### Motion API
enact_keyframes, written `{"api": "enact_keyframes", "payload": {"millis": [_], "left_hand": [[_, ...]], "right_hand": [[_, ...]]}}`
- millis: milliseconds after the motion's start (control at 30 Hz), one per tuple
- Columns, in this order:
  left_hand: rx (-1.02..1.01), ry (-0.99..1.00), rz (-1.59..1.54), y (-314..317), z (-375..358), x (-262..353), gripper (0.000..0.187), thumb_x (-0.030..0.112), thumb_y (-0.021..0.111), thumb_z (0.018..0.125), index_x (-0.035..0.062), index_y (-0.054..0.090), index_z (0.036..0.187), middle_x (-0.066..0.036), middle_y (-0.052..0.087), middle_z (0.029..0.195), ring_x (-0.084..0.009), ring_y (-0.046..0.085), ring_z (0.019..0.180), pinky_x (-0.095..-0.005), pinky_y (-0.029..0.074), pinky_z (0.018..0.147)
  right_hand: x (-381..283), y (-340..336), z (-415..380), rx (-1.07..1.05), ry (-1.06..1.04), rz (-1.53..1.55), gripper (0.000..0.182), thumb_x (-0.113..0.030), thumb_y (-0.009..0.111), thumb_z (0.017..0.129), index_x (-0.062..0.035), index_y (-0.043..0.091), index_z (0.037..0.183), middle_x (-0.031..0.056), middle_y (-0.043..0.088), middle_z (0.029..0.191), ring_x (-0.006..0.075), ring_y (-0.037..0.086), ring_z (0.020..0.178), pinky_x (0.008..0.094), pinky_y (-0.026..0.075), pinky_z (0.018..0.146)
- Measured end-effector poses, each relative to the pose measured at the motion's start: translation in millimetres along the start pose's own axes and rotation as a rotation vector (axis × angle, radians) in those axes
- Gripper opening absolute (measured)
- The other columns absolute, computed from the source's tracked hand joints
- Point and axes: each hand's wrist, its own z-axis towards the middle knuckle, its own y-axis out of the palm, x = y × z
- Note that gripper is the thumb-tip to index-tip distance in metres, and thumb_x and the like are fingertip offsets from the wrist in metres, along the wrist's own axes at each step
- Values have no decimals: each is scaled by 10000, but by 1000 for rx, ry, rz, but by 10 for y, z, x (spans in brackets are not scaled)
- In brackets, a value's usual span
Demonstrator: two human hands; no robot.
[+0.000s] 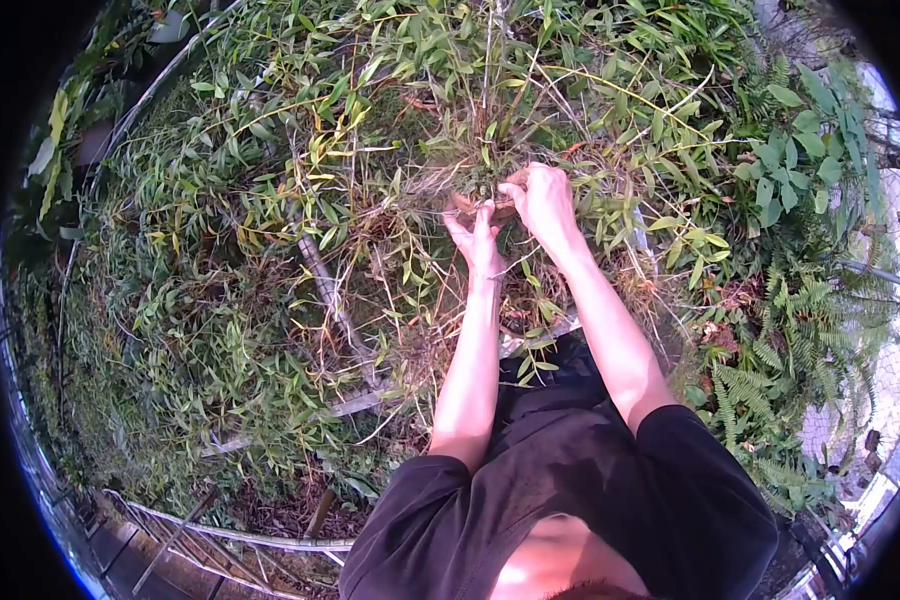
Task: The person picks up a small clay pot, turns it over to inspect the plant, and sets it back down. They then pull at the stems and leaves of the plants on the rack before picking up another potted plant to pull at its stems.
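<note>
Both my hands reach into a dense bed of small leafy plants (300, 200) with thin stems. My right hand (544, 200) is closed around a bunch of dry brown stems (490, 204) at the base of a clump. My left hand (477, 240) sits just below it, fingers spread and pointing up, touching the same brownish stems. Leaves hide the fingertips of both hands, so what the left hand grips is unclear.
A grey pipe or rail (332, 300) runs through the plants left of my arms. Ferns (790, 340) grow at the right. A wire mesh bench edge (220, 530) shows at the bottom left, and a metal frame (150, 95) curves at the upper left.
</note>
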Motion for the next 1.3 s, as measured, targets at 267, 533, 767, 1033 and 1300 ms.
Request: {"api": "enact_keyframes", "payload": {"millis": [267,533,767,1033,1300], "left_hand": [[16,9,2,-10,42,16,600,156,713,894,243,373,1381,4,635,1033,-146,638,907,-390,495,733],[22,-13,20,-16,15,52,570,161,711,898,265,390,1357,24,637,1029,-118,629,928,-346,465,721],[35,28,0,110,-63,72,556,156,706,906,238,383,1352,9,642,1034,-124,643,905,-331,476,713],[50,59,-62,198,-127,95,582,-14,687,899,162,378,1359,-42,590,1104,-125,607,914,-278,509,793],[78,57,6,131,-54,85,598,38,733,875,154,385,1348,-33,603,1071,-108,601,887,-267,486,721]], "right_hand": [[-117,-789,-92,229,89,113,161,-151,750,843,-7,773,910,152,714,784,241,683,641,346,527,657],[636,-2377,0,868,182,-585,327,-190,739,893,-36,710,1181,106,744,980,167,704,857,275,546,743],[-144,-848,-140,-209,-143,54,225,-186,758,828,-22,751,982,130,668,867,257,679,761,364,539,733],[-176,-121,-101,38,-13,-215,206,-233,749,831,-29,758,863,134,662,897,318,683,783,440,522,708],[-162,-507,-67,221,-50,7,179,-176,697,890,1,698,862,122,652,903,296,666,776,400,517,731]]}}
